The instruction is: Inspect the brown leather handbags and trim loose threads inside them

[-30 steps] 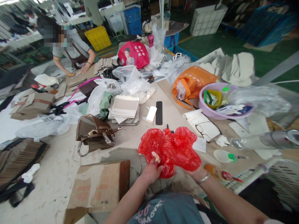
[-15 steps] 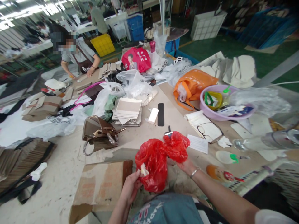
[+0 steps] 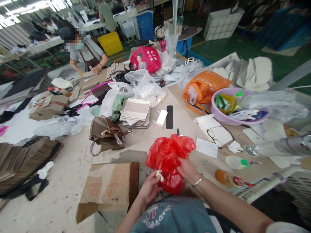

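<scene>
A thin red plastic bag hangs crumpled in front of my body, above the near table edge. My right hand, with a bracelet at the wrist, is closed round the bag's right side. My left hand pinches a small crumpled whitish scrap, perhaps tissue, close against the bag's lower left. Folds of red plastic hide some fingertips. Left of my hands stands a cardboard box; a written paper slip lies just beyond the right hand.
A brown handbag, stacked panels and a black strip lie ahead. To the right are glasses on a notebook, a purple basin, an orange bag and bottles. A co-worker handles pieces across the table.
Both hands have come closer together, the right one moving left and the red bag bunching up between them. The whitish scrap has moved right with my left hand. The view has shifted slightly.
</scene>
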`<state>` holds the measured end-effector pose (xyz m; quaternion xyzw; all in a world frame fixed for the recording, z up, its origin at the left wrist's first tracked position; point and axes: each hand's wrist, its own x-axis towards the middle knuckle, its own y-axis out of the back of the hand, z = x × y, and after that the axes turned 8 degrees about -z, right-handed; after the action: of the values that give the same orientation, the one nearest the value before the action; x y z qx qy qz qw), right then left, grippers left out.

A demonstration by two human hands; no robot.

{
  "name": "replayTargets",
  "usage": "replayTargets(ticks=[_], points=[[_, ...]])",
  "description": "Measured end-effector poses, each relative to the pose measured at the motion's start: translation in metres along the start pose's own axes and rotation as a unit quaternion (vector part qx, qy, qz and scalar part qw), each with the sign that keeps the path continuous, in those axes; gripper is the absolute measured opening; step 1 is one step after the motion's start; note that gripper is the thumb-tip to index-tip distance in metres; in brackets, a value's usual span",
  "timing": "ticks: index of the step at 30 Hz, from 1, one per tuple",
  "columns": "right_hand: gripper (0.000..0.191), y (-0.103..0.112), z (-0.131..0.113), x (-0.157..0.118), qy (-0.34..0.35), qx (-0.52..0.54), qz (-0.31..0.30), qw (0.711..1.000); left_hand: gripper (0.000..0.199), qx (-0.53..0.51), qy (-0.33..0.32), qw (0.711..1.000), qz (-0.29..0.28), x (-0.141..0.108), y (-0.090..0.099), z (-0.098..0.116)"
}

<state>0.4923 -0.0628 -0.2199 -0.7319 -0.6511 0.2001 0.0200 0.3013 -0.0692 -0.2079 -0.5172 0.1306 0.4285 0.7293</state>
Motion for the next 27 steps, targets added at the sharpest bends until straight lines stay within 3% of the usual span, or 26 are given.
replayTargets(ticks=[4,10,13,16,20,27], points=[[0.020,-0.006,0.024,0.006,0.049,-0.187,-0.025,0.981,0.032,0.015,0.022,0.999,0.019,-0.001,0.005,-0.004],[0.013,0.015,0.047,0.005,0.020,-0.325,-0.061,0.943,0.037,0.059,0.042,0.994,0.082,-0.026,0.018,0.004],[0.013,0.020,0.053,0.007,0.012,-0.395,-0.072,0.916,0.030,0.045,-0.001,0.995,0.084,-0.054,0.023,0.015],[0.015,0.019,0.057,0.009,0.011,-0.442,-0.096,0.892,0.021,-0.044,-0.079,0.995,0.032,-0.083,0.033,0.031],[0.025,0.017,0.053,0.007,0.015,-0.482,-0.116,0.868,0.026,-0.131,-0.162,0.978,-0.003,-0.103,0.041,0.049],[0.021,0.011,0.010,-0.004,0.018,-0.540,-0.202,0.817,0.025,-0.170,-0.131,0.975,-0.058,-0.083,0.028,0.049]])
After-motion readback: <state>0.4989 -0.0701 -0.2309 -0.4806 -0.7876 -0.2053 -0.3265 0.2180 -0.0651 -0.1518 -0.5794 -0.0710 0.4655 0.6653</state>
